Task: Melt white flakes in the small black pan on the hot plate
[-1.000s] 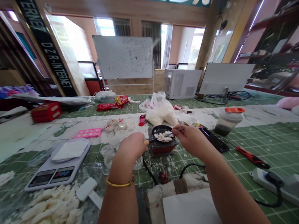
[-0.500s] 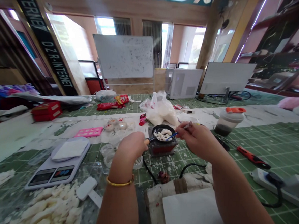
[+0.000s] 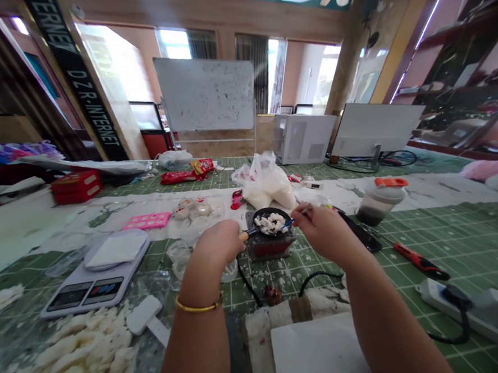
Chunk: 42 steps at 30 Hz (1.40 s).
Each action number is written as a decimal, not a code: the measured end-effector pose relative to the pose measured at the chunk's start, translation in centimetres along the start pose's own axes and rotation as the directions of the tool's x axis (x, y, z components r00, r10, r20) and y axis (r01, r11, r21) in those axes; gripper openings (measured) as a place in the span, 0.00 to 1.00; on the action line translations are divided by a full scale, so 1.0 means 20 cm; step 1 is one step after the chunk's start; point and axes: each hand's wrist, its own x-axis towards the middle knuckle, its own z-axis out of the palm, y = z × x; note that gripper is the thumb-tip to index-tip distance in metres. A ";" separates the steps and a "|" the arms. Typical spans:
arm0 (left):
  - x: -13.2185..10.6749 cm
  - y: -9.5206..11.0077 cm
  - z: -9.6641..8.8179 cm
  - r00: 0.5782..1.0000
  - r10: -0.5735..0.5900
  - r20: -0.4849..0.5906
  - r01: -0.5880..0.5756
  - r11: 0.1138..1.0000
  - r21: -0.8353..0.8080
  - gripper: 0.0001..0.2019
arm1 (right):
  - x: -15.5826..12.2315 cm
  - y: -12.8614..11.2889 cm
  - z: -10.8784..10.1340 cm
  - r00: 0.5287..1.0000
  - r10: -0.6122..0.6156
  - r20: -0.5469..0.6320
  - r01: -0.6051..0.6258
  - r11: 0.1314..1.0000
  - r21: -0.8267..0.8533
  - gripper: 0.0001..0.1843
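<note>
My left hand (image 3: 221, 241) is closed round the wooden-ended handle of a small black frying pan (image 3: 271, 210). The pan sits on a small heater (image 3: 272, 248) with a dark top and reddish front. White, lumpy pieces (image 3: 268, 224) lie in the pan. My right hand (image 3: 317, 230) pinches a thin blue stick (image 3: 287, 225), whose tip reaches into the white pieces. What the tip looks like is hidden among them.
A kitchen scale (image 3: 97, 269) and a heap of cream-white lumps (image 3: 82, 354) lie at left. Behind the pan stands a plastic bag of white material (image 3: 268, 185). At right are a phone (image 3: 361, 233), a screwdriver (image 3: 420, 259), a lidded cup (image 3: 380, 202) and a power strip (image 3: 471, 313).
My right hand has shifted slightly left with the blue stick, uncovering more of the phone. My left hand stays on the pan handle. The white pieces look slightly rearranged.
</note>
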 end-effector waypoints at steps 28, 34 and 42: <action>-0.01 0.00 0.00 1.000 0.015 -0.007 -0.015 1.000 -0.002 0.10 | -0.01 -0.03 0.02 0.994 -0.061 -0.091 0.070 0.993 0.098 0.15; -0.01 -0.01 0.00 1.000 0.009 -0.026 -0.009 1.000 -0.012 0.11 | 0.03 -0.04 0.12 0.989 -0.142 0.042 0.132 0.975 0.181 0.17; -0.01 0.00 0.00 1.000 -0.003 -0.012 0.003 1.000 -0.005 0.11 | 0.03 -0.05 0.12 0.991 -0.126 -0.034 0.130 0.976 0.173 0.17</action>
